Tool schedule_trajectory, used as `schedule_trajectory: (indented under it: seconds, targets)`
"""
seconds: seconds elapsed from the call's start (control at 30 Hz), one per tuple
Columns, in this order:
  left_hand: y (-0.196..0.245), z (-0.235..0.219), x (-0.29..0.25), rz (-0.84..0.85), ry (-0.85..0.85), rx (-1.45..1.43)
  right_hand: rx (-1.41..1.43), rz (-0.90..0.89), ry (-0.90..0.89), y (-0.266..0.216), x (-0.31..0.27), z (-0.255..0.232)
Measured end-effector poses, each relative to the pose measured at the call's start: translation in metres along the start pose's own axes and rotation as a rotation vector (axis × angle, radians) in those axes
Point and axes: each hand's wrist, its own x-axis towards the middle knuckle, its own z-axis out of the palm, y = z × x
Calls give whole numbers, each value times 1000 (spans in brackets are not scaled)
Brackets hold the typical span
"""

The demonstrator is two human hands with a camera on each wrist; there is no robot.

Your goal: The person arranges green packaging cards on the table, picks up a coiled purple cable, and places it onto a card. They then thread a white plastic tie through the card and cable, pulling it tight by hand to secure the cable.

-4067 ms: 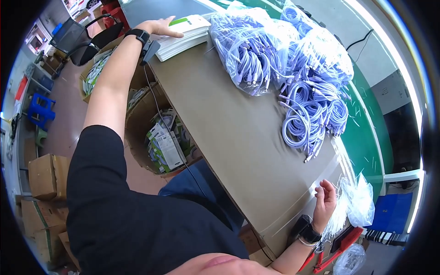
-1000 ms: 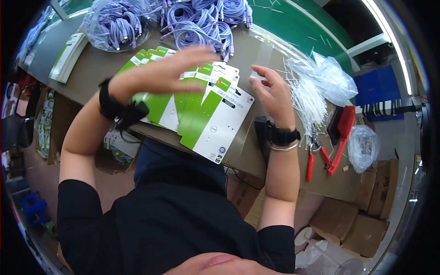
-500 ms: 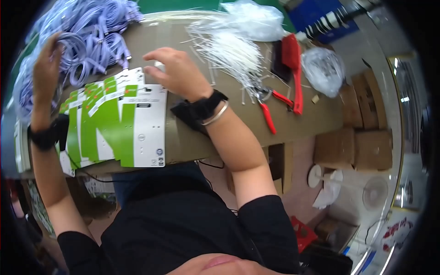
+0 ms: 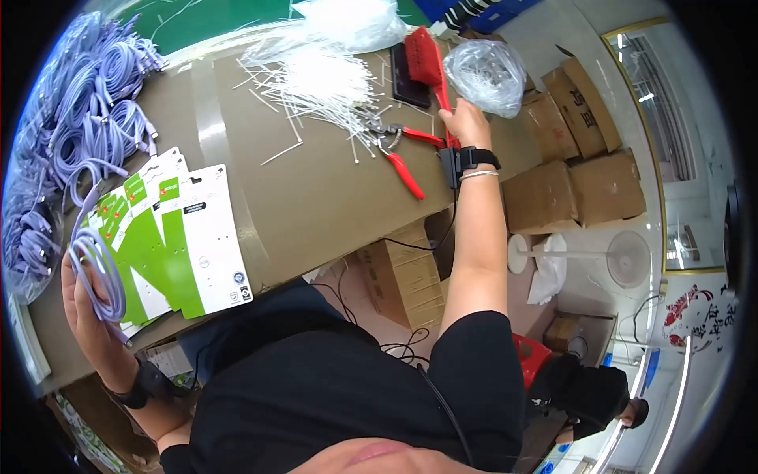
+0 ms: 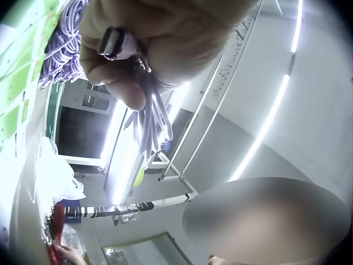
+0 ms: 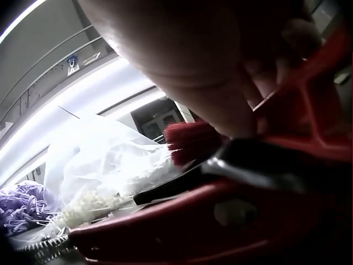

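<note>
In the head view, my left hand [image 4: 76, 304] grips a coiled lilac USB cable [image 4: 116, 276] at the left table edge. The left wrist view shows the cable's connector [image 5: 117, 44] jutting from the curled fingers. Beside this hand lie overlapping green-and-white cable cards [image 4: 213, 245], fanned on the table. Far to the right, my right hand [image 4: 467, 126] grips the handle of a red brush [image 4: 424, 59]; its bristles [image 6: 190, 141] show in the right wrist view. Red-handled pliers [image 4: 407, 175] lie just left of that hand, their handle large in the foreground of the right wrist view.
Bundles of lilac cables [image 4: 103, 103] fill the far left, partly in clear bags. A pile of thin white ties [image 4: 328, 83] lies mid-table near a dark flat slab [image 4: 409, 79]. A clear plastic bag [image 4: 485, 75] and cardboard boxes [image 4: 572, 189] stand right.
The cards, earlier stacked under the left hand, now lie fanned out. Within the last second, the left hand has taken up a coiled cable and the right hand has moved right to the brush.
</note>
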Motion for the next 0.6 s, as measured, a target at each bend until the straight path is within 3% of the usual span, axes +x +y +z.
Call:
schedule_trajectory:
  seconds: [0.03,0.1,0.2,0.23,0.3,0.33,0.4,0.47,0.5,0.57,0.6]
  targets:
    - [-2,6,-5,-19,104,-33,7,-17,-20,12,0,6]
    - [-17,-17,-7,-37,90,-77,8,-14,-34,23,-7,-4]
    - [-38,-52,5,-79,85,-147,110,97,174,23,-22,-33]
    - [-38,-57,8,-63,-109,-302,104,98,171,30,-28,-37]
    - [-39,-70,10,-24,-487,-605,223,280,449,54,-36,-48]
    - [-37,-69,9,-28,-484,-606,221,278,446,70,-36,-47]
    - [-32,-64,7,-68,-489,-609,154,495,536,111,-40,-35]
    - [-31,-63,6,-84,-490,-610,61,590,448,150,-47,-20]
    - [-32,-65,5,-79,-391,-556,-28,681,358,154,-49,-16]
    - [-36,-67,0,-70,-190,-449,-53,644,260,160,-52,0]
    - [-37,-66,-1,-69,-186,-451,-81,614,163,155,-55,3]
